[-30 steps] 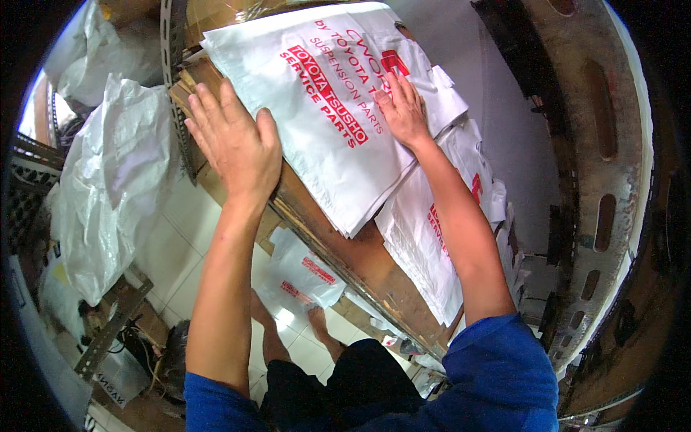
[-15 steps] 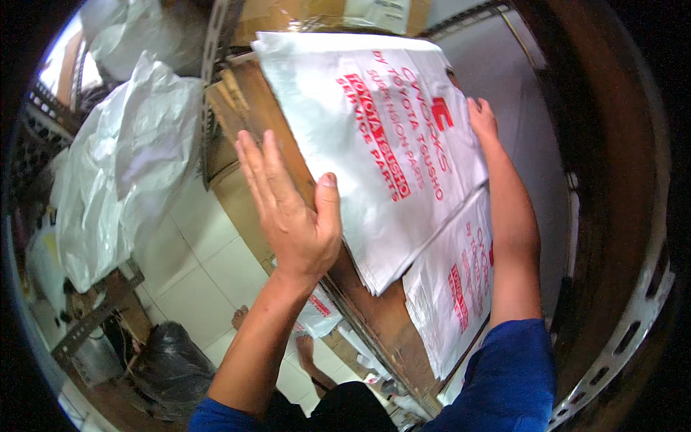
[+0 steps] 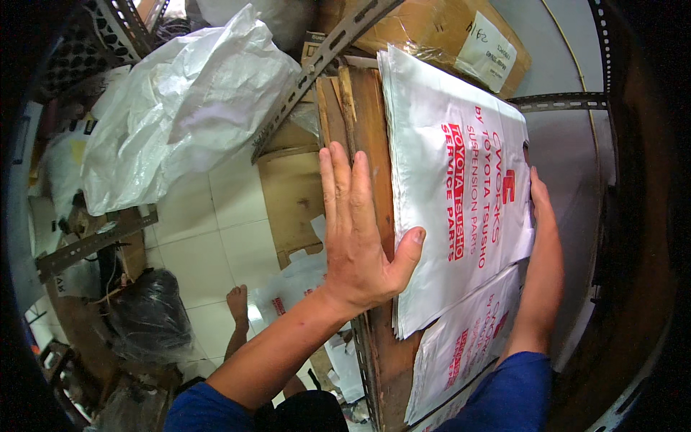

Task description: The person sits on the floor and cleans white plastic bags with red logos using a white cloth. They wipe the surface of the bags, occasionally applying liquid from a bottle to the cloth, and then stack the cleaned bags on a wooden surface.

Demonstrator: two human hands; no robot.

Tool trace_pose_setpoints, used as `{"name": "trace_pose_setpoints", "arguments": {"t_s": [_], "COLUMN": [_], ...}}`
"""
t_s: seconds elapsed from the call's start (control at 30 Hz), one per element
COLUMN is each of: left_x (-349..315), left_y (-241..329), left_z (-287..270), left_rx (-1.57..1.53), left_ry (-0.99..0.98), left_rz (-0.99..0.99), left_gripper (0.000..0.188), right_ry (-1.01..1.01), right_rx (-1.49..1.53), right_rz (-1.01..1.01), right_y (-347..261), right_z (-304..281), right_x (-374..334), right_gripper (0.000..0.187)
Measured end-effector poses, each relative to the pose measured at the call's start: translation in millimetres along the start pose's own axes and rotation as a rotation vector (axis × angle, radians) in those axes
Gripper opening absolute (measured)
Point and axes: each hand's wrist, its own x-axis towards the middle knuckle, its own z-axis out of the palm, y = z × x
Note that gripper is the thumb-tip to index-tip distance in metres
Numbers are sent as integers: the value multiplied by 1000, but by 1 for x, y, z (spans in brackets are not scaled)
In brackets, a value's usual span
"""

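A stack of flat white plastic bags (image 3: 432, 187) with red print lies on a brown wooden shelf board (image 3: 394, 367). My left hand (image 3: 360, 245) stands along the stack's left edge, fingers straight and thumb spread over the top bag; nothing is gripped in it. On the far side, my right hand (image 3: 541, 201) rests against the right edge, its fingers partly hidden and apparently stretched along the bags. A dark cut-out shows in the top bag just beyond those fingertips. Nearer me lies a second stack of similar bags (image 3: 446, 360), partly beneath the first.
A taped cardboard box (image 3: 432, 36) sits behind the stack. Perforated metal shelf posts (image 3: 338, 54) frame the board. To the left are a large crumpled white sack (image 3: 187, 115), a black plastic-wrapped bundle (image 3: 151, 317) and a tiled floor (image 3: 194, 259). A bare foot (image 3: 237, 302) shows below.
The view has swung, so the stack and both hands appear farther right and more upright. Both hands stay at opposite edges of the upper stack.
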Motion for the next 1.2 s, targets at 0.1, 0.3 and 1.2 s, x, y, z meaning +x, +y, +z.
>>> {"name": "trace_pose_setpoints", "arguments": {"t_s": [0.1,0.3,1.2], "left_x": [0,-3,1], "left_y": [-1,-7,2], "left_z": [1,1,2], "left_rx": [-54,-232,-32], "left_ry": [-9,5,-30], "left_rz": [13,29,-113], "left_gripper": [84,83,89], "right_ry": [-25,-78,-9], "right_rx": [-3,-43,167], "right_rz": [-9,-55,27], "right_y": [-1,-5,-3], "right_z": [-5,-8,9], "right_x": [-7,-13,-12], "right_gripper": [71,71,65]}}
